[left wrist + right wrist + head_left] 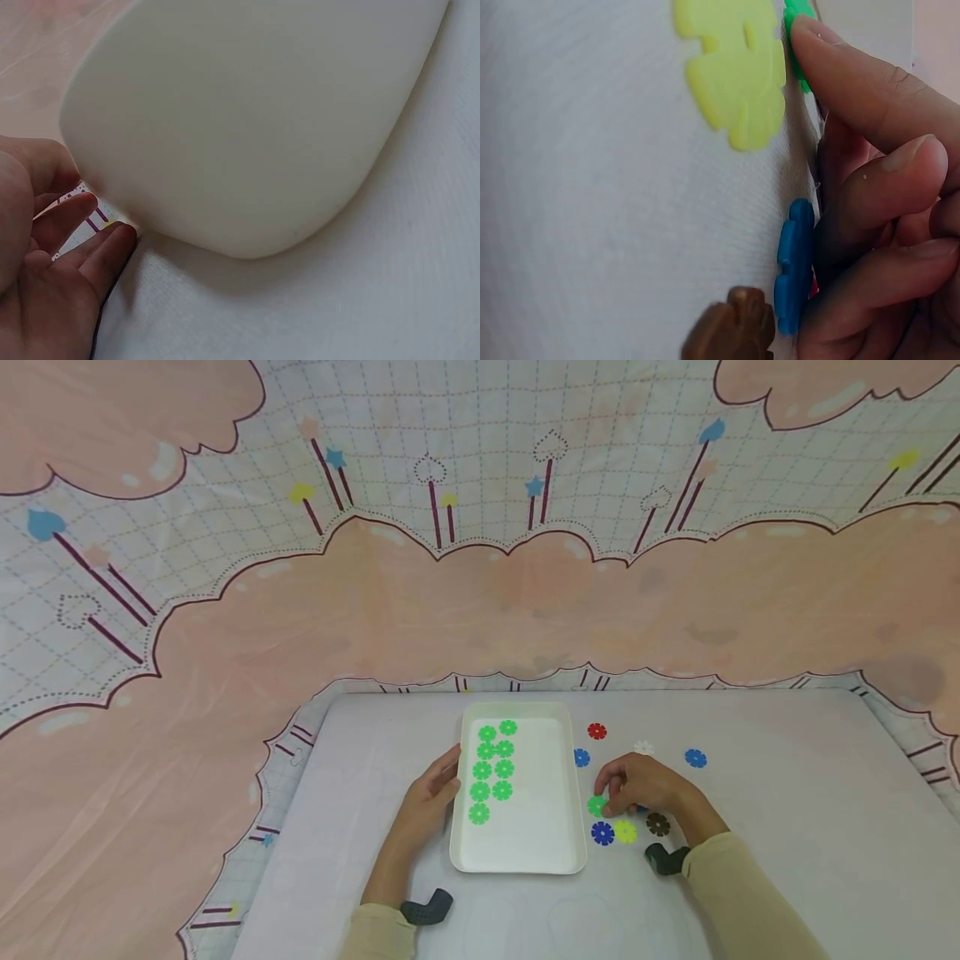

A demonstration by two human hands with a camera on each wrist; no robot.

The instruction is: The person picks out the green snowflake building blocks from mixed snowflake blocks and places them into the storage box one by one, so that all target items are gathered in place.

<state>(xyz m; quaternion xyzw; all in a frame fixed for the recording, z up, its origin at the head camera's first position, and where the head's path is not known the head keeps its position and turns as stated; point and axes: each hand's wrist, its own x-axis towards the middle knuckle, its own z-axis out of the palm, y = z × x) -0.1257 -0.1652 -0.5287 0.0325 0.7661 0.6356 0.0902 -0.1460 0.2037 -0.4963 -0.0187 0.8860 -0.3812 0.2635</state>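
A white tray [543, 793] lies on the table with several green interlocking discs [482, 770] set in two columns along its left side. My left hand [429, 802] rests against the tray's left edge. In the left wrist view the fingertips [120, 240] touch the tray's outer wall [225, 150]. To the right of the tray, my right hand [637, 785] pinches a green disc [597, 805] low over the table. Only a sliver of this green disc [804, 79] shows beside the thumb in the right wrist view.
Around my right hand lie loose discs: dark blue [602, 833], yellow [625, 832], brown [657, 824], red [597, 731], white [643, 747] and lighter blue [695, 758]. One blue disc [795, 266] is partly under the right hand. A patterned cloth [525, 602] hangs behind the table.
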